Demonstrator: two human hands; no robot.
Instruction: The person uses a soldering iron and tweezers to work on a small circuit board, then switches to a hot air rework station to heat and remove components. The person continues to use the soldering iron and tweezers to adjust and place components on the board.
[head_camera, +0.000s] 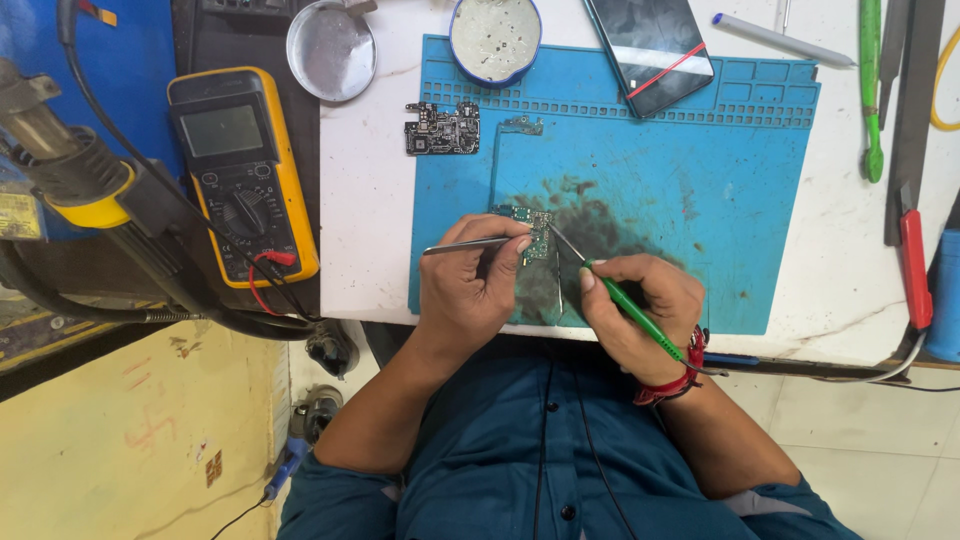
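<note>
**Small board pinned on the blue mat, tool tip on it**

You are working on a small circuit board (537, 232) that is lying on the blue work mat (720, 170), near the mat's front edge and over a dark smudged patch. The board's long axis is running away from you, slightly tilted, with its far end pointing toward the back of the table.

Your left hand (470, 285) is curling narrowly around metal tweezers (465, 245); the tweezers are lying almost crosswise, their tips meeting the board's left side. Your right hand (640, 310) is gripping a green-handled tool (630, 310) like a pen, fingers closed around it. Its thin metal tip is slanting up and left and touching the board's right edge.

Farther back on the mat's left corner a larger circuit board (442, 128) is lying flat, its long axis crosswise. A phone (650, 45) is resting face up at the mat's rear edge, angled.

Two round containers are sitting at the back: a blue-rimmed tin (495, 40) holding a pale, speckled paste, and a shiny metal dish (330, 50) whose contents you cannot make out.

On your left a yellow multimeter (240, 170) is lying with its leads plugged in.
</note>
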